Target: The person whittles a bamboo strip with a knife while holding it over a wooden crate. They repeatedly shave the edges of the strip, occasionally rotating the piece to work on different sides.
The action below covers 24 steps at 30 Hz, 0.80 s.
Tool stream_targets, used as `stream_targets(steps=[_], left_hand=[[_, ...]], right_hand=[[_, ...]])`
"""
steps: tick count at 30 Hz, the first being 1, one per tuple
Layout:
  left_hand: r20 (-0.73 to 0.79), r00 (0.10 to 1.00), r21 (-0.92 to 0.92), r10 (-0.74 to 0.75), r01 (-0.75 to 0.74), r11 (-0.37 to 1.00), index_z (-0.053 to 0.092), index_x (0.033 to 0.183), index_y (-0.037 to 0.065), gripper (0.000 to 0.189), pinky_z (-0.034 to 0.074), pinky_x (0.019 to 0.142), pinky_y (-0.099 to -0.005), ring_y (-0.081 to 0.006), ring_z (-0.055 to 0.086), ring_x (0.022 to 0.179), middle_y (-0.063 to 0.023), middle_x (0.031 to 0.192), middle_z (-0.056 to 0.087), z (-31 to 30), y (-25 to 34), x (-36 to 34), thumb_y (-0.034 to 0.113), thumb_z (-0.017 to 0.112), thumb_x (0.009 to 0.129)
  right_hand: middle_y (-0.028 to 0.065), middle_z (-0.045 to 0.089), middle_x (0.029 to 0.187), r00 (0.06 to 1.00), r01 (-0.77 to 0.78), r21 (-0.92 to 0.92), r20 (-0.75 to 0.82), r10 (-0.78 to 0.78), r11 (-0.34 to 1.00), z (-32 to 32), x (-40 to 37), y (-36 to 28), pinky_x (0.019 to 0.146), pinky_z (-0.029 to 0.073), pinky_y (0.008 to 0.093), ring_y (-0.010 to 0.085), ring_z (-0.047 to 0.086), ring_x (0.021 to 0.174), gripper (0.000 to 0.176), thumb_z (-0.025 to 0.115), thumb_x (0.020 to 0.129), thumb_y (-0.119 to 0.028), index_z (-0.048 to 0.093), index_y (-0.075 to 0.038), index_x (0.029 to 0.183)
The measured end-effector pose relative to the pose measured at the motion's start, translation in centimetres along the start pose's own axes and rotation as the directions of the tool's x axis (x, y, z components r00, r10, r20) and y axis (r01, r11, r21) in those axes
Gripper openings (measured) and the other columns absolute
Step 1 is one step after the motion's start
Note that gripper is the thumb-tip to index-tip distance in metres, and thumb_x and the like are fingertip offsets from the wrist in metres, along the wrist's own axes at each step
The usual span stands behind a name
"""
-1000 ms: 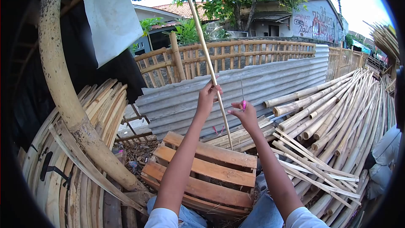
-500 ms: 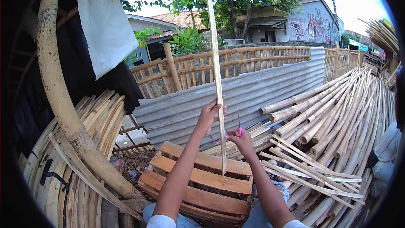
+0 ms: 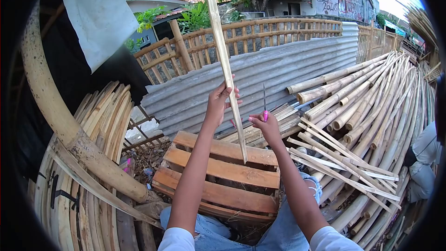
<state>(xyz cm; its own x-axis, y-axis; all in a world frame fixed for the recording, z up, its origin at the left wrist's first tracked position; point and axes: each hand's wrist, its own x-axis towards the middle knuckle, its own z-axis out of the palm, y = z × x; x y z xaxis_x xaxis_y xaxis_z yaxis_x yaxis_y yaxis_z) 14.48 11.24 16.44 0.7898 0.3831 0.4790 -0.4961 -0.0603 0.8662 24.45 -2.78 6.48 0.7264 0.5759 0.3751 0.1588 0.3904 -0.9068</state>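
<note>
A long, pale split-bamboo strip (image 3: 218, 32) stands nearly upright before me, its top leaning left and running out of view. My left hand (image 3: 217, 103) is closed around its lower half, some fingers showing past its right edge. The strip's lower end overlaps the slatted wooden crate (image 3: 246, 173) between my knees. To the right of the strip, my right hand (image 3: 268, 129) grips a knife (image 3: 265, 114) with a pink handle, its thin blade pointing up. The knife is apart from the strip.
Bamboo poles (image 3: 344, 97) are heaped at right, with cut strips (image 3: 344, 169) across them. More split bamboo (image 3: 100, 130) leans at left behind a thick bent pole (image 3: 51, 93). Corrugated sheeting (image 3: 260, 74) stands ahead. Another person (image 3: 425, 158) is at the far right edge.
My view has tipped downward, so the surroundings sit higher in the picture. The strip's top leans farther left. Both hands keep their holds.
</note>
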Motion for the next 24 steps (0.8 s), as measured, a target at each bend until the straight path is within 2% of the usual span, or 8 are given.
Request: stream_targets(steps=[4, 6, 12, 14, 15, 18, 23, 24], left_hand=[[0.001, 1.000, -0.017, -0.014, 0.014, 1.000, 0.045, 0.136, 0.011, 0.051, 0.058, 0.076, -0.0336, -0.0117, 0.057, 0.082, -0.0028, 0.093, 0.055, 0.0, 0.4, -0.5, 0.033, 0.057, 0.091], [0.013, 1.000, 0.021, -0.023, 0.022, 1.000, 0.040, 0.138, 0.008, 0.052, 0.058, 0.077, -0.0379, -0.0137, 0.057, 0.084, -0.0051, 0.095, 0.055, -0.2, 0.3, -0.8, 0.029, 0.055, 0.093], [-0.020, 0.998, 0.052, -0.052, 0.053, 0.997, 0.042, 0.137, 0.008, 0.052, 0.058, 0.078, -0.0362, -0.0135, 0.058, 0.085, -0.0044, 0.094, 0.057, -0.7, -2.0, -2.4, 0.031, 0.056, 0.092], [-0.038, 0.995, 0.032, -0.089, 0.090, 0.995, 0.044, 0.137, 0.009, 0.052, 0.057, 0.078, -0.0323, -0.0121, 0.058, 0.085, -0.0037, 0.095, 0.058, -1.1, -4.0, -3.6, 0.030, 0.058, 0.091], [-0.054, 0.991, 0.014, -0.123, 0.124, 0.992, 0.045, 0.136, 0.010, 0.051, 0.055, 0.078, -0.0284, -0.0107, 0.058, 0.086, -0.0030, 0.096, 0.059, -1.4, -5.1, -4.4, 0.028, 0.060, 0.091], [-0.127, 0.976, 0.015, -0.176, 0.179, 0.984, 0.046, 0.136, 0.009, 0.050, 0.053, 0.079, -0.0265, -0.0105, 0.059, 0.088, -0.0030, 0.101, 0.060, -1.3, -8.5, -7.2, 0.024, 0.061, 0.090], [-0.219, 0.963, -0.023, -0.158, 0.157, 0.987, 0.050, 0.134, 0.010, 0.048, 0.049, 0.080, -0.0230, -0.0070, 0.058, 0.086, -0.0011, 0.100, 0.062, -1.7, -14.7, -11.4, 0.017, 0.063, 0.089], [-0.254, 0.951, 0.013, -0.175, 0.185, 0.983, 0.051, 0.132, 0.009, 0.047, 0.048, 0.079, -0.0229, -0.0067, 0.057, 0.086, -0.0009, 0.098, 0.063, -1.7, -15.3, -12.1, 0.018, 0.064, 0.088]], right_hand=[[0.0142, 0.069, 0.085, 1.000, -0.008, 0.019, 0.018, 0.008, 1.000, 0.5, -0.1, 0.0, 0.063, 0.049, 0.0269, 0.0115, 0.060, 0.071, 0.039, 0.075, 0.076, -0.010, 0.037, -0.008, 0.065], [0.0137, 0.068, 0.084, 1.000, -0.016, 0.021, 0.020, 0.016, 1.000, 0.6, -0.3, 0.2, 0.063, 0.050, 0.0268, 0.0113, 0.060, 0.071, 0.039, 0.075, 0.076, -0.011, 0.037, -0.008, 0.065], [0.0131, 0.068, 0.084, 0.999, -0.050, 0.010, 0.005, 0.050, 0.999, 0.6, -0.4, 0.0, 0.060, 0.050, 0.0270, 0.0102, 0.060, 0.070, 0.037, 0.074, 0.078, -0.015, 0.040, -0.007, 0.066], [0.0147, 0.066, 0.094, 0.995, -0.080, -0.002, 0.050, 0.080, 0.997, 0.4, -0.4, -0.1, 0.070, 0.054, 0.0301, 0.0146, 0.062, 0.081, 0.035, 0.071, 0.081, -0.011, 0.038, -0.009, 0.069], [0.0147, 0.066, 0.094, 0.996, -0.079, -0.003, 0.050, 0.079, 0.997, 0.4, -0.5, -0.2, 0.070, 0.054, 0.0301, 0.0146, 0.062, 0.081, 0.035, 0.071, 0.081, -0.011, 0.038, -0.009, 0.069], [0.0169, 0.066, 0.097, 0.997, 0.005, -0.001, 0.075, -0.005, 1.000, 0.8, -0.7, -0.5, 0.073, 0.054, 0.0311, 0.0168, 0.063, 0.086, 0.036, 0.071, 0.079, -0.008, 0.036, -0.009, 0.069], [0.0200, 0.064, 0.103, 0.993, 0.093, -0.183, 0.095, -0.076, 0.979, 2.2, -1.8, -1.7, 0.079, 0.052, 0.0321, 0.0194, 0.062, 0.096, 0.040, 0.073, 0.075, -0.002, 0.034, -0.008, 0.069], [0.0140, 0.068, 0.093, 0.980, 0.194, -0.128, 0.069, -0.186, 0.973, 2.4, -1.6, 0.1, 0.069, 0.051, 0.0288, 0.0146, 0.064, 0.083, 0.036, 0.078, 0.073, -0.019, 0.060, 0.003, 0.094]])
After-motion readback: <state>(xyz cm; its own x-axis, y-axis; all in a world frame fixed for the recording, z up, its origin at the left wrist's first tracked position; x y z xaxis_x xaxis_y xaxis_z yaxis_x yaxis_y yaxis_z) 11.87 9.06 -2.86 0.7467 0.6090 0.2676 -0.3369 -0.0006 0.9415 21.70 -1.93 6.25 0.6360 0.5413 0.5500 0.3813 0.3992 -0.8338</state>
